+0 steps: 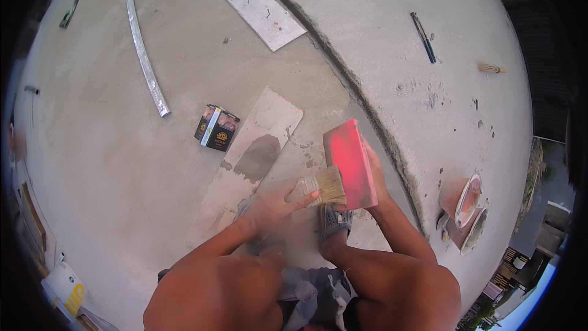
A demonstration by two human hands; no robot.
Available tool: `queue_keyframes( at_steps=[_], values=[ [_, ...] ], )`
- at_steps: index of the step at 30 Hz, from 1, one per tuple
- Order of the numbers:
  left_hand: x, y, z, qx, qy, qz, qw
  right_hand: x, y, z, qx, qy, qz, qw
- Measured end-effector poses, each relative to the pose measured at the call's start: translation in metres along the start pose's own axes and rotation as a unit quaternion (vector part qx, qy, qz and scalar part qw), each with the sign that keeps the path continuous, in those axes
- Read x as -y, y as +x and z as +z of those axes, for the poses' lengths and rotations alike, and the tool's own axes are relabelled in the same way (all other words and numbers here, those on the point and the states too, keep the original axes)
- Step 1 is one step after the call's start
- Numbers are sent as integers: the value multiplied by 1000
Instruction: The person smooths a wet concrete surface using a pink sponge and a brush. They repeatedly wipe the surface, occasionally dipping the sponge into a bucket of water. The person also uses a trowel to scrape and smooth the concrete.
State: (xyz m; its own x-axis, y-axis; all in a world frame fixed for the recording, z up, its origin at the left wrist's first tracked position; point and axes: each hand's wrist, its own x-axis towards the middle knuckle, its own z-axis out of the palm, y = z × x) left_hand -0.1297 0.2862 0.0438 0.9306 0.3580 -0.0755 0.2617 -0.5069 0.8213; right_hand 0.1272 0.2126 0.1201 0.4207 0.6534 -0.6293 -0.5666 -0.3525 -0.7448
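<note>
My left hand (274,206) is closed around the handle of a wide paintbrush (332,185) with pale, worn bristles. The bristles rest against the lower left of a bright red rectangular slab (352,162), smeared grey along its left side and bottom. My right hand (376,175) grips this slab from its right side, most of the fingers hidden behind it. Both hands are held in front of my bent knees, above my sandals. Below and left of the brush, a flat board (278,113) with a dark wet patch lies on the concrete.
A small black carton (217,129) stands left of the board. A long groove (373,110) cuts the concrete. Beyond lie a white plank (263,9) with nails, a metal strip (139,49), and a pen-like tool (423,37). Two tubs (456,202) sit at the right.
</note>
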Motion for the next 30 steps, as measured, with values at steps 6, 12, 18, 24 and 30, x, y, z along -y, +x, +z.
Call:
queue_keyframes(
  at_steps=[6, 12, 18, 24, 30],
  values=[
    [16, -14, -8, -185, -63, -128, 972, -12, 16, 30, 56, -19, 73, 996],
    [-35, -24, 20, -169, -40, -88, 981, -38, 56, 21, 129, 53, 24, 990],
    [-26, -15, 10, -236, -63, -205, 948, -49, 25, 30, 198, -219, -157, 942],
    [-38, 0, 25, -169, -42, -152, 973, -51, 53, 11, 56, -103, -110, 987],
    [-25, -13, 27, -250, -222, -321, 886, -71, 6, 14, 201, -185, -94, 957]
  ],
)
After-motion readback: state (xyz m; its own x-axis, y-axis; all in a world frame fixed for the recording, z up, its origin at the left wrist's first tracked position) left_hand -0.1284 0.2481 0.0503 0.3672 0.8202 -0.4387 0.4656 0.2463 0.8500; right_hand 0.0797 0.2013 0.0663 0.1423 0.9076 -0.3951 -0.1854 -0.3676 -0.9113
